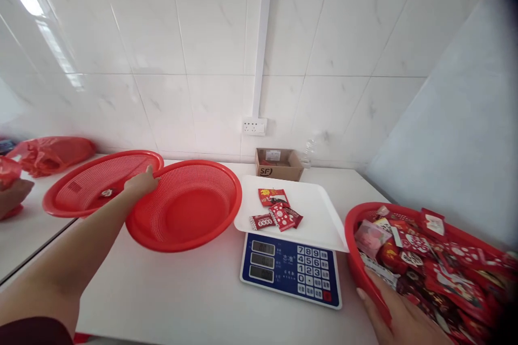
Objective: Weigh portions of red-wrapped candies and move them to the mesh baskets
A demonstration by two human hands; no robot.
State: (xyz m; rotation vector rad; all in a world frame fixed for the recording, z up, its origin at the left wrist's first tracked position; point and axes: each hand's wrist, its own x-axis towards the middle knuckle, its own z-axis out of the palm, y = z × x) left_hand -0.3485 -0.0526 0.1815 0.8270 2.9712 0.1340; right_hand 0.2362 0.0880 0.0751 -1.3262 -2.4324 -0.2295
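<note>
My left hand (141,183) reaches across to where two red baskets meet. Its fingers are closed at the rim of the red plastic basket (194,207) in the middle, which has perforated walls and a bare bottom. At the lower right, my right hand (399,310) grips the near rim of another red basket (351,226), heaped with small snack packets (437,264). Between the baskets stands a digital scale (289,269) with a white tray (311,199). Several red snack packets (279,215) lie on that tray.
At the left, another red basket (121,155) holds a small packet (107,193). A red plastic bag (56,153) lies behind it. Another person's hand (14,197) shows at the left edge. A cardboard box (279,172) and clear bottle (309,152) stand by the wall.
</note>
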